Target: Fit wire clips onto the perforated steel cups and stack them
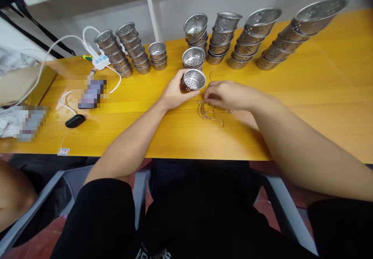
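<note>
A small perforated metal cup [194, 80], its open top facing me, is gripped in my left hand [175, 91], thumb along its near side and fingers around the left. To its right, my right hand [223, 94] has its fingers curled in a pinch at the upper end of a loose pile of thin curved wires [208, 113]. The fingertips meet the wires there; part of the pile is hidden under the hand. Just behind the held cup stands a short stack of similar cups [193, 57].
Leaning stacks of perforated cups line the back, one tall stack [291, 37] at right and others at left [134, 49]. A phone [92, 94], a power strip [100, 61] with white cables and a black oval object [75, 121] lie left. Another person's limb [14, 193] shows at lower left.
</note>
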The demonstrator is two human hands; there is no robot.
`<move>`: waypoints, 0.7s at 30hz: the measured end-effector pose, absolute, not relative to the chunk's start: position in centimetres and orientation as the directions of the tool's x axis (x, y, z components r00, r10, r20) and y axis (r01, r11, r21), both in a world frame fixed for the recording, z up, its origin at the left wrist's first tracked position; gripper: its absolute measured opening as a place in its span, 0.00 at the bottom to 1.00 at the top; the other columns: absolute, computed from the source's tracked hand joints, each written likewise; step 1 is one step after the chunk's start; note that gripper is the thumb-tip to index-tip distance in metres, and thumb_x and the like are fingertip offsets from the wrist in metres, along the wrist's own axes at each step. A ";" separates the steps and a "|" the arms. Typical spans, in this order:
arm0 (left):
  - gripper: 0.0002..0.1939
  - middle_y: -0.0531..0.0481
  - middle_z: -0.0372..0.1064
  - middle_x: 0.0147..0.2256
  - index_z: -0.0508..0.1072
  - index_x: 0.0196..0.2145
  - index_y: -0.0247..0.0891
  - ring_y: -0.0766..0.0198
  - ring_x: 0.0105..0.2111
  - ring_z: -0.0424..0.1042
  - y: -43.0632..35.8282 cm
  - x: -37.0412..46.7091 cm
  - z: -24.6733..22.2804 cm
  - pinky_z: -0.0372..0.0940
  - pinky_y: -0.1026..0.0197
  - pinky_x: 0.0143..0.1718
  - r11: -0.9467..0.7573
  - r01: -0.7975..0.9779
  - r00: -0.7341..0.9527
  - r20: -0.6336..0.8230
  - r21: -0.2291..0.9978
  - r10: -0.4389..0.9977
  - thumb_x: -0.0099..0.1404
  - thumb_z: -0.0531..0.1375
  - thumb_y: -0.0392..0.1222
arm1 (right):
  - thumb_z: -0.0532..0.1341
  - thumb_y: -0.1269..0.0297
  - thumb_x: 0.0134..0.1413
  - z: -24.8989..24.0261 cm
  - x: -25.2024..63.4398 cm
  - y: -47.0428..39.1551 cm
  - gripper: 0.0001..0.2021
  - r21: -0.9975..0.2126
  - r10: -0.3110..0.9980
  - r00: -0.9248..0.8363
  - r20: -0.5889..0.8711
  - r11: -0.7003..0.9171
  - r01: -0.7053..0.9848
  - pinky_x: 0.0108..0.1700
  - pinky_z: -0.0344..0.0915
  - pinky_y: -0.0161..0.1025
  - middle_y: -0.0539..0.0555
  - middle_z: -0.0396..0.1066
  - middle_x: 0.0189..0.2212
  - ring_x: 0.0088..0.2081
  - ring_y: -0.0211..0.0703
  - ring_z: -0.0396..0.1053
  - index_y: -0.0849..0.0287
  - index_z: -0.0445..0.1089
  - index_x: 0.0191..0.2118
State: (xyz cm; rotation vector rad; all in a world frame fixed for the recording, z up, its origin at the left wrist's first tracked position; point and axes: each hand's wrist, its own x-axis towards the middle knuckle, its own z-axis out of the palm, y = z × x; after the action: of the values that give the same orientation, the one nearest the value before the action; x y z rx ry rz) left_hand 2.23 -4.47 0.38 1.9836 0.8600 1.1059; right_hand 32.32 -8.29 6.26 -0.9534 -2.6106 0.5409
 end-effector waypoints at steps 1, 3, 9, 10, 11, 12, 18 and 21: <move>0.43 0.35 0.84 0.73 0.73 0.74 0.46 0.39 0.73 0.88 -4.5 2.2 0.5 0.85 0.37 0.77 -0.530 0.216 0.410 0.417 0.820 0.812 0.70 0.84 0.51 | 0.70 0.62 0.73 6.4 32.4 -8.3 0.03 -0.449 0.664 -0.732 0.153 0.707 0.547 0.50 0.79 0.57 0.59 0.85 0.45 0.42 0.62 0.83 0.48 0.82 0.43; 0.44 0.35 0.84 0.73 0.74 0.74 0.46 0.39 0.72 0.88 -4.6 2.3 0.6 0.85 0.37 0.76 -0.520 0.231 0.394 0.410 0.823 0.823 0.68 0.86 0.52 | 0.71 0.61 0.72 6.7 32.6 -8.4 0.02 -0.463 0.669 -0.726 0.158 0.700 0.544 0.49 0.78 0.56 0.58 0.84 0.44 0.41 0.60 0.82 0.48 0.81 0.43; 0.45 0.36 0.84 0.72 0.74 0.73 0.47 0.39 0.72 0.88 -4.5 2.2 0.5 0.86 0.37 0.75 -0.530 0.242 0.395 0.416 0.813 0.819 0.69 0.88 0.56 | 0.77 0.46 0.72 7.8 32.7 -9.1 0.13 -0.607 0.746 -0.633 0.209 0.606 0.514 0.43 0.76 0.55 0.54 0.81 0.38 0.36 0.56 0.77 0.46 0.78 0.44; 0.45 0.36 0.84 0.72 0.73 0.74 0.48 0.39 0.72 0.87 -4.5 2.2 0.4 0.86 0.37 0.75 -0.537 0.239 0.400 0.422 0.809 0.814 0.70 0.88 0.57 | 0.77 0.44 0.73 7.9 32.6 -9.2 0.14 -0.647 0.758 -0.618 0.210 0.582 0.493 0.43 0.77 0.56 0.53 0.81 0.37 0.36 0.57 0.77 0.45 0.78 0.44; 0.45 0.36 0.83 0.72 0.73 0.74 0.48 0.39 0.72 0.87 -4.4 2.2 0.2 0.86 0.37 0.76 -0.547 0.234 0.405 0.431 0.804 0.806 0.70 0.87 0.58 | 0.77 0.42 0.72 7.9 32.5 -9.3 0.15 -0.689 0.769 -0.601 0.217 0.557 0.464 0.42 0.77 0.57 0.53 0.81 0.36 0.35 0.58 0.76 0.44 0.77 0.44; 0.45 0.36 0.83 0.72 0.72 0.74 0.48 0.39 0.72 0.87 -4.4 2.1 0.1 0.85 0.36 0.76 -0.558 0.230 0.411 0.441 0.797 0.798 0.72 0.86 0.59 | 0.77 0.41 0.72 7.8 32.4 -9.3 0.16 -0.733 0.782 -0.581 0.227 0.530 0.427 0.42 0.78 0.59 0.53 0.81 0.35 0.35 0.59 0.76 0.43 0.77 0.44; 0.43 0.36 0.82 0.72 0.72 0.75 0.49 0.38 0.72 0.88 -4.2 2.0 -0.2 0.86 0.34 0.76 -0.581 0.244 0.411 0.460 0.777 0.787 0.73 0.85 0.57 | 0.82 0.46 0.64 7.6 31.6 -8.8 0.18 -0.931 0.853 -0.445 0.273 0.350 0.100 0.56 0.87 0.72 0.58 0.91 0.43 0.43 0.67 0.89 0.44 0.74 0.39; 0.42 0.37 0.82 0.72 0.72 0.75 0.49 0.39 0.72 0.88 -4.3 2.1 -0.1 0.86 0.35 0.76 -0.583 0.265 0.389 0.468 0.768 0.794 0.74 0.85 0.56 | 0.83 0.45 0.62 7.8 31.8 -8.6 0.19 -0.962 0.867 -0.428 0.254 0.272 -0.020 0.65 0.86 0.75 0.58 0.93 0.46 0.47 0.68 0.91 0.44 0.75 0.37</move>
State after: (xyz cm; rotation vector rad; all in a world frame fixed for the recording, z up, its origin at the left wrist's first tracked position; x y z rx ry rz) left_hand 2.10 -4.34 -0.08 2.0562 0.9040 1.1529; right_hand 31.76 -8.59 7.76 -0.7879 -1.6723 1.2815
